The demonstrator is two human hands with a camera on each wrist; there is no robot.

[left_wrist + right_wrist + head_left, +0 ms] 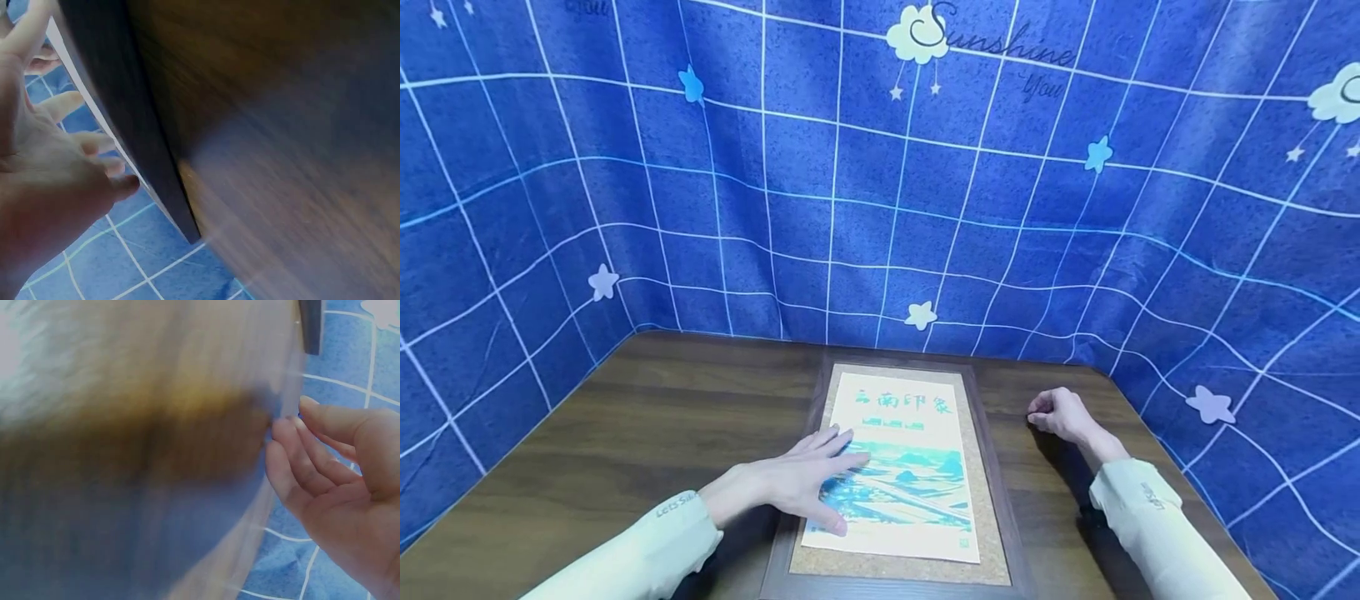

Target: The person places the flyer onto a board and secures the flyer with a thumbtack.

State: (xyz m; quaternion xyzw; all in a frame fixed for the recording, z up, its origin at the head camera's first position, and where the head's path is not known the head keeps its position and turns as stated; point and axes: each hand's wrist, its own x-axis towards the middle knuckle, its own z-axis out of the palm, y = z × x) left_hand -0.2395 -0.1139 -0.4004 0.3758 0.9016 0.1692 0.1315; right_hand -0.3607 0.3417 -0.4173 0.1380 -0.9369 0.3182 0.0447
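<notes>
A poster (pixel 917 425) with green-blue lettering and a landscape lies on a cork board (pixel 988 500) in a dark wooden frame (pixel 1000 467). My left hand (pixel 805 479) rests over the poster's left side, fingers spread and straight. In the left wrist view, that hand (pixel 56 156) lies along the frame's edge (pixel 119 106). Right of the frame, my right hand (pixel 1063 414) is low at the tabletop, its fingers bent and thumb near the fingertips. The right wrist view has this hand (pixel 331 469) with its fingertips at the wood; I cannot tell whether it pinches something small.
The dark wooden table (pixel 700 400) extends on both sides of the frame. A blue curtain (pixel 865 208) with white grid lines, stars and clouds surrounds the table at the back and sides. Both forearms wear pale sleeves (pixel 647 542).
</notes>
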